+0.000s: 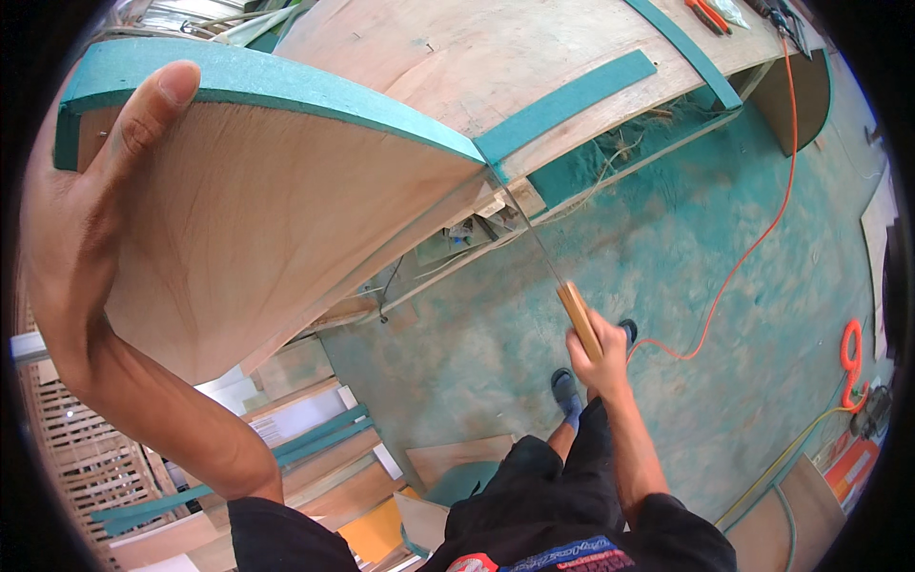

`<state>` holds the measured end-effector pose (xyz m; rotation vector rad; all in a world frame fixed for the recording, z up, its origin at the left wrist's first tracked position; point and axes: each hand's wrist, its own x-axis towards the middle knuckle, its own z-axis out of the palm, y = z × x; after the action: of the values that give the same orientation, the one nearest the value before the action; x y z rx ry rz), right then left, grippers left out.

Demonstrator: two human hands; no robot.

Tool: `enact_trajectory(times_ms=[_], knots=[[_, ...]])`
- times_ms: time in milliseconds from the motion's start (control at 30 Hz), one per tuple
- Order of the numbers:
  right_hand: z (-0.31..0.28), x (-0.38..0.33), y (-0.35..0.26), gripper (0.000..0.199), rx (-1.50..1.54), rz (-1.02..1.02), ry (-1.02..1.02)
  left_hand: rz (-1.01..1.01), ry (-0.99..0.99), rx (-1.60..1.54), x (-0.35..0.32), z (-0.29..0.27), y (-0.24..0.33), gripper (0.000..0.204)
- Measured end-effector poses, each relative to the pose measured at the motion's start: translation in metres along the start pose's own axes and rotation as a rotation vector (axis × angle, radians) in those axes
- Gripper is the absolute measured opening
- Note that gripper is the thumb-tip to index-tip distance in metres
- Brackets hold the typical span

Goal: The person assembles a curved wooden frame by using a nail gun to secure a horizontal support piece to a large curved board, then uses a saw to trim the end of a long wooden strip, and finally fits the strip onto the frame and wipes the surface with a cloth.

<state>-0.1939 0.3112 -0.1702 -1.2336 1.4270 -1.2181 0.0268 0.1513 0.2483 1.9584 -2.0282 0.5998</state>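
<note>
At the left, my left hand (71,219) grips a curved plywood panel (248,219), its thumb lying on the teal foam-like strip (257,81) that runs along the panel's top edge. The other fingers are mostly hidden behind the panel. My right hand (599,357) is wrapped round the straight wooden handle of a narrow hand saw (576,310). The thin blade slants up and left, and its far end meets the strip at the panel's right corner. How deep the blade sits there I cannot tell.
A wooden workbench (381,48) holds a loose teal strip (572,105) and orange-handled pliers (708,16). An orange hose (777,219) trails down to the teal-stained floor (457,334) by my feet. Stacked boards (324,467) lie at the lower left. Scraps fill the shelf under the bench.
</note>
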Motion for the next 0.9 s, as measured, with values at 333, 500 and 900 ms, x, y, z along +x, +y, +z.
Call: enact_trajectory(times_ms=[333,500,900], knots=[[0.046,0.068,0.002,0.010,-0.032,-0.071,0.021,0.000,-0.014,-0.033,0.002,0.005,-0.004,0.079],[0.014,0.018,-0.005,0.009,-0.014,-0.015,0.000,-0.045,-0.042,-0.060,0.003,-0.001,-0.002,0.077],[-0.021,0.026,-0.017,0.019,0.037,-0.002,0.112,-0.080,-0.078,-0.138,0.017,0.006,-0.009,0.074]])
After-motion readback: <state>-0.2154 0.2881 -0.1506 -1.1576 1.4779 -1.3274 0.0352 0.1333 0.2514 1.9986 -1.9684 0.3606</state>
